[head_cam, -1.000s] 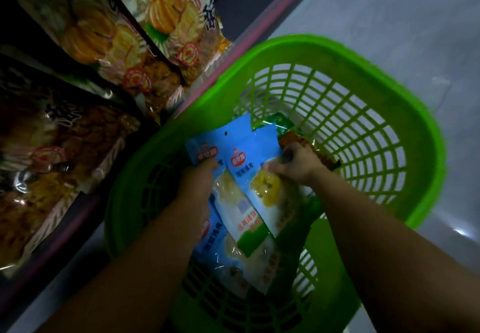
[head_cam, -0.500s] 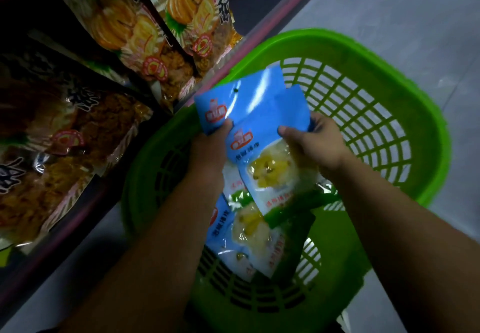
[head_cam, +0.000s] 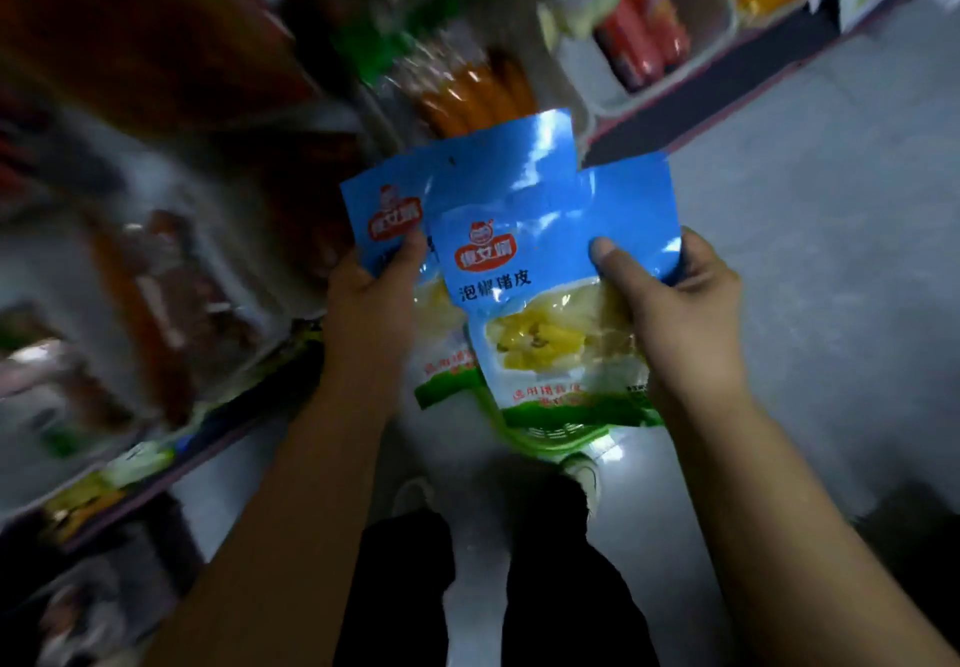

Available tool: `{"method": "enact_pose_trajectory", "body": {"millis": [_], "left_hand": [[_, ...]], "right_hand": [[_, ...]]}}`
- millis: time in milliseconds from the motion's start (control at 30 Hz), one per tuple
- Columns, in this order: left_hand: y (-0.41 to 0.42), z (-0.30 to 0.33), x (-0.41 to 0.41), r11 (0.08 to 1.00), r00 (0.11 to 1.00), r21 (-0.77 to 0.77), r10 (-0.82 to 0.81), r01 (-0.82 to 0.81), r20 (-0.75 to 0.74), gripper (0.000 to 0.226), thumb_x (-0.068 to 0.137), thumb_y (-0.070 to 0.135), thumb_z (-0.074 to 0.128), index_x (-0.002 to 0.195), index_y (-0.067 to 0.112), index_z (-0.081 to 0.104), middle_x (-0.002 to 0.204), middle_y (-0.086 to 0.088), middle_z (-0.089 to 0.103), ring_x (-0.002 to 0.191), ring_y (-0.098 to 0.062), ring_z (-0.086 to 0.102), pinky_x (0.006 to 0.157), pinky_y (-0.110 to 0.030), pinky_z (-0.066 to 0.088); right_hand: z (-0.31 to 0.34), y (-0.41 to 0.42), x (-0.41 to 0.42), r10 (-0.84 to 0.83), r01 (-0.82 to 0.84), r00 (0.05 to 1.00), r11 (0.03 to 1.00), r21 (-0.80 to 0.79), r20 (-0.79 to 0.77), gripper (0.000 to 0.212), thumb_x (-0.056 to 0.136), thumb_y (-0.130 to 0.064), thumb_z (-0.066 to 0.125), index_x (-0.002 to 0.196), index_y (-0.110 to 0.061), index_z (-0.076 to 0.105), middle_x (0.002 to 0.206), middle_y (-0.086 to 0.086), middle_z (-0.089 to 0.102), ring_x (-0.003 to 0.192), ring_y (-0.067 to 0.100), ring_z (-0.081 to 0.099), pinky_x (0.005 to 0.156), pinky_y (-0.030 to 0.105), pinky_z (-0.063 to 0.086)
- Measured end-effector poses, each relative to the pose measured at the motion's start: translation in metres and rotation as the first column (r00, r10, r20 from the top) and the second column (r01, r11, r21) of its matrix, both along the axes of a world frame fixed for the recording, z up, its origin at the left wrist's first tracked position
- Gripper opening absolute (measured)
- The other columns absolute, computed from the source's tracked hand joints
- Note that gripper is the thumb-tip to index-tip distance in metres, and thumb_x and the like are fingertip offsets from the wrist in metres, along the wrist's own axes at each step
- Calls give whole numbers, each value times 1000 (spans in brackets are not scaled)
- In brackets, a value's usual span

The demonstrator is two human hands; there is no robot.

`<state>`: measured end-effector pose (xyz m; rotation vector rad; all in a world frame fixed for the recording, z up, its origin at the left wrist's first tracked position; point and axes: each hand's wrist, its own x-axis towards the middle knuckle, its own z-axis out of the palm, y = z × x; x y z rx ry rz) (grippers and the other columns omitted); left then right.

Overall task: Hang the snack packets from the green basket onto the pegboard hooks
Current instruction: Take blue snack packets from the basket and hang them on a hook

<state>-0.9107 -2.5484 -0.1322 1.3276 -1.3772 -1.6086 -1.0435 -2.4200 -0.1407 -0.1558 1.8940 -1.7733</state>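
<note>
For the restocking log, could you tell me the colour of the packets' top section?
Bright blue, clearest in the head view on the front packet.

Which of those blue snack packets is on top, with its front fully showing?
The front packet, pinched by the right hand. Its logo and yellow window show whole; the packets behind, held by the left hand, are partly covered.

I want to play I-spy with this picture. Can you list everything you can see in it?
snack packets: at least three, blue tops with yellow food and green bottoms, fanned out between both hands
shelf goods: many, orange, red and brown, blurred, on racks upper left
floor: one, grey, on the right
green basket: one, only a green edge shows under the packets
shoe: one, pale, below the packets
left hand: grips the packets' left side
right hand: pinches the front packet
</note>
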Motion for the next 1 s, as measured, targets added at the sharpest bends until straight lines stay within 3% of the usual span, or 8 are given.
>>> {"method": "enact_pose_trajectory", "body": {"millis": [167,267,333,400,500,700,867,1000], "left_hand": [[-26,171,45,978,981,-145,132,-153,-144,38,91,22,59,70,52,71,74,24,71,75,4,68,63,-20,54],[-42,249,92,923,929,-196,284,-332,-238,8,80,39,67,83,40,73,88,17,74,92,-5,68,74,-28,54],[-52,292,127,874,889,-244,342,-420,-305,26,69,44,68,91,31,70,100,11,72,102,-14,66,85,-38,53],[-63,333,162,833,870,-306,355,-460,-342,18,72,42,70,84,29,72,92,12,74,95,-10,69,84,-36,55],[-75,392,209,758,860,-440,311,-481,-405,12,86,29,63,78,30,71,79,24,72,80,4,68,68,-18,53],[-100,469,296,744,886,-549,125,-381,-446,20,65,49,67,81,42,75,89,13,75,85,-8,71,66,-24,55],[-119,503,348,765,897,-588,-30,-264,-442,28,60,44,66,85,35,76,93,6,75,86,-13,72,65,-22,57],[-139,542,378,629,907,-733,-101,-260,-408,15,65,20,78,79,26,76,77,2,75,71,-12,72,59,-19,53]], "right_hand": [[167,-47,37,173,-183,982,968,-171,-71,9,80,-10,72,85,-17,68,75,-11,74,70,4,68,61,18,51],[245,-81,66,301,-348,930,906,-242,-209,8,80,-9,71,81,-17,68,75,-10,74,72,5,66,63,21,52],[291,-102,91,366,-451,878,849,-277,-309,7,79,-12,74,79,-17,68,76,-6,73,72,9,66,63,25,53],[333,-123,116,387,-519,834,792,-320,-394,7,75,-22,75,74,-21,68,72,-9,72,68,6,64,59,22,51],[390,-152,154,389,-602,775,694,-395,-498,4,73,-27,71,76,-24,70,74,-10,72,72,6,65,63,23,51],[468,-188,228,287,-721,629,564,-403,-723,8,76,-27,71,82,-23,66,78,-7,72,71,3,64,62,18,51],[502,-207,279,206,-702,623,572,-424,-754,23,68,-35,71,80,-20,58,67,-3,65,59,3,57,51,20,44],[520,-223,310,127,-662,631,602,-446,-765,20,72,-27,72,74,-18,54,62,-2,61,51,2,52,46,16,39]]}}
